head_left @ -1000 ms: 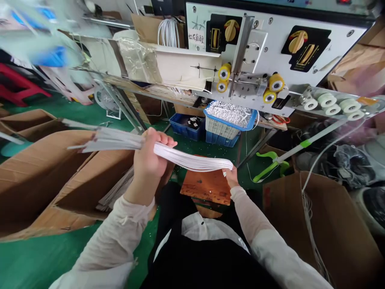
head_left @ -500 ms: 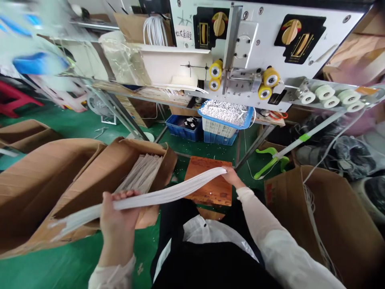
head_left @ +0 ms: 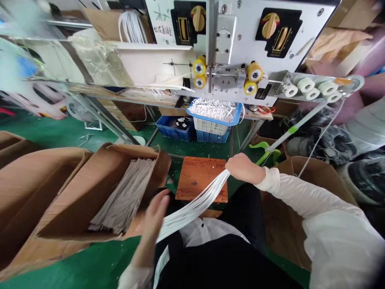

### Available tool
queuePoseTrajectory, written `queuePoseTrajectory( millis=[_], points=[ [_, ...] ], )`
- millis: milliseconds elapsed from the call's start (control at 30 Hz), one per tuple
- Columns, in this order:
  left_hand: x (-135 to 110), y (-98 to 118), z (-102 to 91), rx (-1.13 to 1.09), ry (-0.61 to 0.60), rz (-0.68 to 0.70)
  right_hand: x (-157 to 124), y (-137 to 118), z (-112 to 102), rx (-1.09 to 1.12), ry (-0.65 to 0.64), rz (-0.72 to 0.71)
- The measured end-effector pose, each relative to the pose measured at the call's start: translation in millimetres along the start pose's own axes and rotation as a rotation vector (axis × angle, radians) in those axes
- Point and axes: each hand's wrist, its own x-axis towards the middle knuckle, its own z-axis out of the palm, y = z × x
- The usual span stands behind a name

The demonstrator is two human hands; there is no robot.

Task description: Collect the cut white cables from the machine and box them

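A bundle of thin white cable lengths slants across my lap, fanned out loosely toward its lower left end. My right hand is closed round its upper right end, above a reddish-brown wooden board. Close to the lower part of the bundle is my left hand, slightly blurred, its fingers stretched upward and not wrapped round the cables. Left of that hand stands a cardboard box, and many similar cable lengths lie inside it.
Ahead stands a cable-processing machine with yellow rollers. Beneath it, a blue-rimmed basket is full of white scraps. The wooden board is between my knees. Another cardboard box stands at right, beside a green-footed stand.
My left hand has loosened from the bundle and moved right and down. My right hand has risen slightly rightward, still gripping its end. The bundle's left end has swung over my lap; the view has shifted.
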Motion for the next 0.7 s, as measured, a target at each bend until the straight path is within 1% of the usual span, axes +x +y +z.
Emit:
queuePoseTrajectory(
  millis=[33,67,133,167,200,233,267,333,400,433,467,500,533,567,600,633,667,700],
  points=[
    [7,20,28.2,-0.027,-0.195,0.076,4,-5,3,0.027,0.017,0.011],
    [12,40,55.9,-0.035,-0.346,0.163,9,-11,6,0.049,0.028,0.018],
    [18,73,104.7,-0.016,-0.456,0.313,17,-25,10,0.073,0.028,0.028],
    [20,84,124.0,0.005,-0.479,0.342,19,-31,10,0.075,0.02,0.037],
    [21,91,139.3,0.025,-0.482,0.339,21,-35,8,0.074,0.011,0.04],
    [21,96,150.3,0.028,-0.489,0.312,21,-37,4,0.075,0.009,0.037],
    [22,97,157.3,0.007,-0.498,0.266,20,-36,-3,0.081,0.028,0.021],
    [26,95,160.7,-0.127,-0.552,0.146,14,-25,-23,0.125,0.131,-0.055],
    [31,92,154.1,-0.349,-0.663,0.016,4,-4,-43,0.241,0.3,-0.163],
    [34,91,148.8,-0.463,-0.719,-0.047,0,7,-50,0.328,0.391,-0.194],
    [37,91,142.9,-0.565,-0.769,-0.102,-3,17,-54,0.432,0.479,-0.202],
    [40,92,137.1,-0.65,-0.808,-0.142,-5,24,-52,0.556,0.563,-0.18],
    [43,94,131.7,-0.715,-0.834,-0.168,-5,27,-45,0.699,0.636,-0.133],
    [46,97,126.9,-0.762,-0.842,-0.179,-3,26,-33,0.857,0.687,-0.073],
    [49,101,122.9,-0.789,-0.841,-0.178,0,20,-18,1.025,0.705,-0.02],
    [52,105,119.7,-0.797,-0.821,-0.168,4,8,1,1.196,0.684,0.012],
    [55,111,117.3,-0.792,-0.785,-0.147,10,-8,21,1.362,0.628,0.018],
    [59,118,115.5,-0.779,-0.742,-0.117,16,-28,41,1.508,0.538,-0.016]
  ],
)
